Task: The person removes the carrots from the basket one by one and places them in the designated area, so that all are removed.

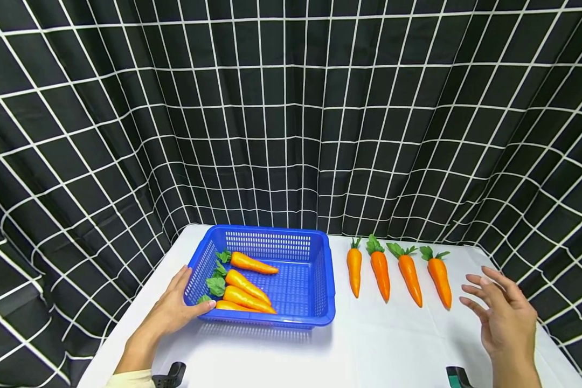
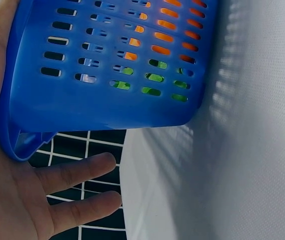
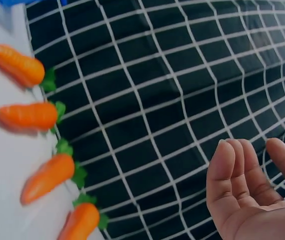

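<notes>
My left hand (image 1: 172,307) rests at the near left corner of a blue plastic basket (image 1: 322,302), its thumb over the front rim and its fingertips by the left rim. Two straight fingers (image 2: 85,212) show apart from the basket wall in the left wrist view. Several orange carrots (image 1: 247,287) with green leaves lie inside, on the basket's left side. Over the table's right side, my right hand (image 1: 506,315) hangs with loosely bent fingers, holding nothing. To its left, several more carrots (image 1: 438,280) lie in a row, leaves toward the back; the rightmost is nearest, apart from it.
A white cloth covers the table (image 1: 368,345). Behind and on both sides hangs a black curtain (image 1: 300,134) with a white grid. The basket stands at the left, the carrot row to its right.
</notes>
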### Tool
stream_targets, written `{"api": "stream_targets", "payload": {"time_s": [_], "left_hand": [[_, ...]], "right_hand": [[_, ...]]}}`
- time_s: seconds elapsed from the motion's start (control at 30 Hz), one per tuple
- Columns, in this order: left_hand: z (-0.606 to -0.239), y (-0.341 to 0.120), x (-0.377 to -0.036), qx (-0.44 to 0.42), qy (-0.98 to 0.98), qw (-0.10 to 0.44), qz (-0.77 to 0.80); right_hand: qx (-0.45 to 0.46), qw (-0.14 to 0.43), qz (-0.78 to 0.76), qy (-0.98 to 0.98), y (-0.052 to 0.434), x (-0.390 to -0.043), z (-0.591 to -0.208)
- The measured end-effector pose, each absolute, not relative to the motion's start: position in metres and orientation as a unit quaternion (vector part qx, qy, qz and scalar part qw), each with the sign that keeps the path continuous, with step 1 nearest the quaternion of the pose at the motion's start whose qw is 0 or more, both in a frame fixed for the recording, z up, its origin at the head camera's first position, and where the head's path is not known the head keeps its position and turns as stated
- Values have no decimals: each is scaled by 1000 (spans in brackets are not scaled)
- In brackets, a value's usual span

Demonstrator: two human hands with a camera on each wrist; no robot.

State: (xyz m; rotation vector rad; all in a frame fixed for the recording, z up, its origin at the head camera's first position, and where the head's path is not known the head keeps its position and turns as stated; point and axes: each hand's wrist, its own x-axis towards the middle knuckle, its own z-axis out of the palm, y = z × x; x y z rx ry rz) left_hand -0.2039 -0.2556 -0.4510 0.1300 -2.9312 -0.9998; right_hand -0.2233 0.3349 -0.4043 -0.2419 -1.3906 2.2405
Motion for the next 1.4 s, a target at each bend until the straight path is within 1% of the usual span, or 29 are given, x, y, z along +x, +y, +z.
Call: {"api": "stream_targets", "payload": {"time_s": [0.33,0.5,0.63,0.87,1.13,1.4], "left_hand": [[-450,-256,-204,44,-945,17,-323],[-450,-256,-205,46,-946,18,-320],[-450,-255,-205,45,-945,20,-322],[-451,-257,-204,42,-944,22,-327],[-449,-258,-203,31,-945,30,-323],[-449,-257,-203,30,-946,29,-323]], "right_hand": [[-61,282,792,-537,304,-217,-385],[-1,309,794,-524,293,-213,-371],[40,319,789,-524,284,-211,-362],[90,308,793,-518,264,-212,-354],[160,284,787,-523,240,-222,-350],[187,261,797,-512,217,-231,-348]]}}
